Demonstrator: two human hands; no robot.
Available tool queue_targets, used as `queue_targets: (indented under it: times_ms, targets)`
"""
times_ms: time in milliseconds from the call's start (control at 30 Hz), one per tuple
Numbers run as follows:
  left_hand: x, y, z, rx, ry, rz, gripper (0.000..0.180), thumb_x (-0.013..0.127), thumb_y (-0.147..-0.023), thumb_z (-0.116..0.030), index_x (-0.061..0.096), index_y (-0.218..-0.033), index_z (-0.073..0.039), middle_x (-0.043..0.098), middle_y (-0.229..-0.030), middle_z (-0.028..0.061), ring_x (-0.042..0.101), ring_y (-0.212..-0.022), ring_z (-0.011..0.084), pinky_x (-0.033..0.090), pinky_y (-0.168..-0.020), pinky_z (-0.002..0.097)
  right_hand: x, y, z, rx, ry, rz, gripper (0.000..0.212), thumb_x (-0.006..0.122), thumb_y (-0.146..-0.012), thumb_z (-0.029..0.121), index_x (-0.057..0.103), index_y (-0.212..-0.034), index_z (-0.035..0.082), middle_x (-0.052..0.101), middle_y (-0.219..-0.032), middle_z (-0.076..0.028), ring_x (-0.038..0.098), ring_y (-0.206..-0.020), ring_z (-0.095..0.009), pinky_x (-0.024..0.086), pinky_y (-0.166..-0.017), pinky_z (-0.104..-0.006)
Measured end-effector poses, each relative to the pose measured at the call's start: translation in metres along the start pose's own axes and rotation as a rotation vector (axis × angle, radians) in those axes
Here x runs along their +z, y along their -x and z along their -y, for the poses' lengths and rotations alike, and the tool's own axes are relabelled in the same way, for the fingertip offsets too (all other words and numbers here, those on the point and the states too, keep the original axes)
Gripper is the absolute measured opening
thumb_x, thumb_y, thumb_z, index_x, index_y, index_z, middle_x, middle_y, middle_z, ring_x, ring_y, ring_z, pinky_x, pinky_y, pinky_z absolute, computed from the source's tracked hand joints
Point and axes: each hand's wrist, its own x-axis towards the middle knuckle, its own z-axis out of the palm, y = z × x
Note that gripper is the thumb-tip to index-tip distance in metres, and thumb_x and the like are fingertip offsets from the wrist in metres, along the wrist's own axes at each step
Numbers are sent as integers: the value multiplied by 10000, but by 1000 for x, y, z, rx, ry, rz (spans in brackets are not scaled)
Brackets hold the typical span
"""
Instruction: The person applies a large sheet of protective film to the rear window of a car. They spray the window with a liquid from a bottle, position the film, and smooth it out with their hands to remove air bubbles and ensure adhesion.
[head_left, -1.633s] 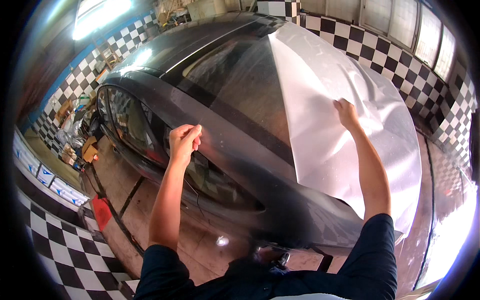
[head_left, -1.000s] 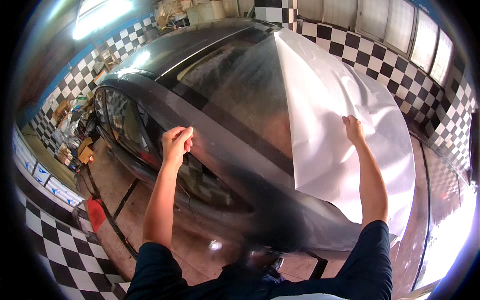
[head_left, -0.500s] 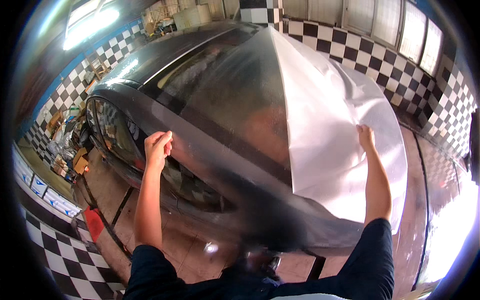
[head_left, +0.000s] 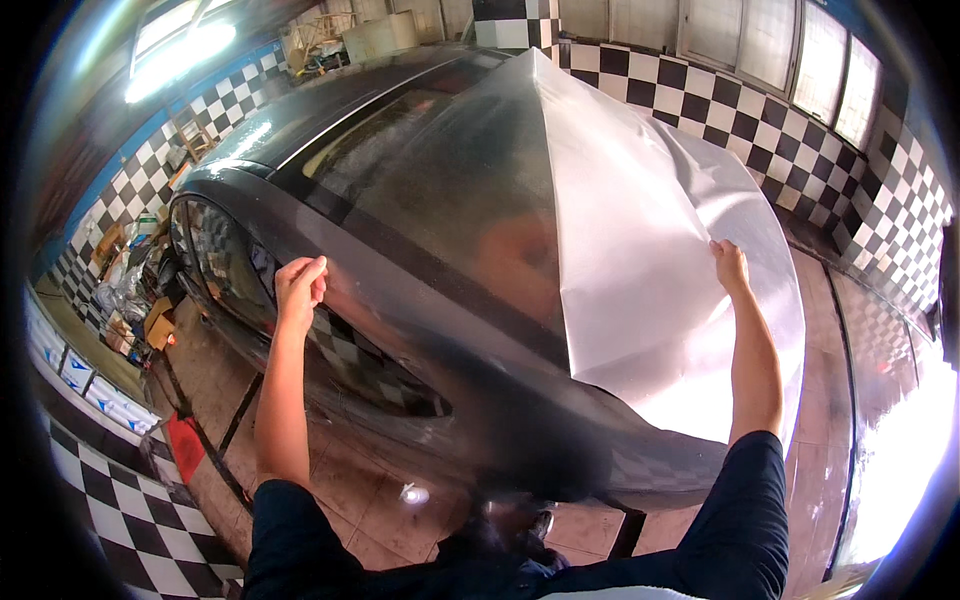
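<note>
A dark car (head_left: 390,250) stands in front of me, its rear window (head_left: 470,190) and side windows showing. A large white sheet of film (head_left: 630,240) lies draped over the right part of its rear, creased near the top and right. My right hand (head_left: 731,266) is closed on this sheet, pinching a fold of it. My left hand (head_left: 301,290) is raised over the car's side, with thumb and fingers pinched together. What it holds, if anything, is too clear or thin to make out. A hazy look over the dark bodywork hints at a see-through layer between my hands.
Boxes and crumpled plastic (head_left: 135,280) are heaped along the left wall. A small white object (head_left: 413,493) lies on the tiled floor (head_left: 350,500) near my feet. Chequered walls (head_left: 720,110) with windows rise behind the car. A red piece (head_left: 185,447) lies at the lower left.
Both hands have shifted slightly to the left, the left one more. The white sheet's left edge has also moved left over the rear window. The view itself has shifted a little.
</note>
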Motion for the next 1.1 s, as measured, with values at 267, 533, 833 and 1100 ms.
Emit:
queue_targets:
  times_ms: [267, 533, 833, 1100]
  targets:
    - [-8, -6, 9, 80, 30, 33, 223, 684, -836, -201, 586, -696, -58, 486, -523, -26, 395, -397, 50, 223, -361, 192, 0, 3, -2, -107, -222, -68, 405, 542, -906, 400, 634, -852, 10, 641, -747, -166, 616, -740, -332, 455, -658, -416]
    - [1, -10, -23, 42, 167, 106, 226, 661, -851, -177, 575, -682, -53, 467, -533, -32, 376, -409, 41, 234, -379, 190, -39, 12, 19, 35, -541, -10, 349, 629, -882, 383, 649, -831, 38, 473, -617, 51, 412, -552, -69, 350, -517, -254]
    - [11, -10, -60, 145, 257, 164, 205, 659, -853, -138, 579, -700, -27, 449, -522, -20, 345, -408, 45, 220, -394, 202, -113, 3, 62, -11, -514, -78, 382, 632, -878, 396, 664, -822, 19, 489, -636, 59, 430, -591, -58, 357, -545, -243]
    - [6, -8, -58, 106, 254, 151, 212, 665, -843, -133, 571, -685, -27, 451, -534, -15, 342, -414, 40, 216, -392, 201, -121, -7, 63, 20, -550, -58, 380, 641, -867, 391, 663, -819, 14, 568, -677, 22, 485, -621, -71, 405, -583, -253]
